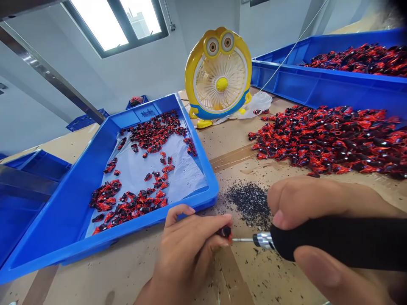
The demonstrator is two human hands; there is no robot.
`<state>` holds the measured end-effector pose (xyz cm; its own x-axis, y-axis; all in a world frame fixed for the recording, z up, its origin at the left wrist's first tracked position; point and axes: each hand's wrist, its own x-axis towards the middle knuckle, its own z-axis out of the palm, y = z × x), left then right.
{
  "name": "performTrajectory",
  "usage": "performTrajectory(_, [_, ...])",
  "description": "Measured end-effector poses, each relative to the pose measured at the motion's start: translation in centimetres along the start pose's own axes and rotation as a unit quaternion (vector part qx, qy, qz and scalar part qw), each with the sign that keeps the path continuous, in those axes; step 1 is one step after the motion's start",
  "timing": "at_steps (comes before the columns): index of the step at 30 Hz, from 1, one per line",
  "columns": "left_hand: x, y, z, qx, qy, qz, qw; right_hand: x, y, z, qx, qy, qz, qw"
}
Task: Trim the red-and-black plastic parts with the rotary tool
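Observation:
My left hand pinches a small red and black plastic part between thumb and fingers, in front of the near corner of a blue tray. My right hand is wrapped around a black electric screwdriver. Its thin bit reaches left from a silver chuck, and the tip meets the part in my left hand. Whether a screw sits at the tip cannot be made out. Just behind the chuck lies a heap of small black specks on the brown table.
Red and black parts lie scattered in the blue tray on the left. A large pile of similar parts covers the table at right, before a filled blue bin. A yellow cartoon fan stands behind, with a white cord beside it.

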<state>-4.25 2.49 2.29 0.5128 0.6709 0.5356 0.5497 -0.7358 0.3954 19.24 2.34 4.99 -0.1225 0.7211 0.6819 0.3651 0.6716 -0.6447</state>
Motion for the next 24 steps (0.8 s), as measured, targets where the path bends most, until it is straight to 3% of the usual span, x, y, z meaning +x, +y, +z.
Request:
performTrajectory(1, [0.0, 0.0, 0.0, -0.003, -0.001, 0.001, 1.0, 0.0, 0.1, 0.0, -0.011, -0.002, 0.029, 1.0])
performTrajectory(4, [-0.1, -0.1, 0.0, -0.011, 0.001, 0.002, 1.0, 0.1, 0.4, -0.2, -0.017, 0.004, 0.015, 1.0])
performTrajectory(9, [-0.5, -0.4, -0.2, -0.016, -0.016, 0.011, 1.0, -0.5, 1.1, 0.1, 0.058, -0.029, -0.021, 0.998])
performTrajectory(15, [-1.2, -1.3, -0.7, 0.016, -0.07, 0.025, 0.997, -1.3, 1.7, 0.6, 0.025, 0.032, 0.017, 0.999])
performTrajectory(24, [-0.8, -1.1, -0.6, 0.022, -0.058, 0.026, 0.998, -0.6, 1.0, 1.3, 0.043, -0.001, -0.001, 0.999])
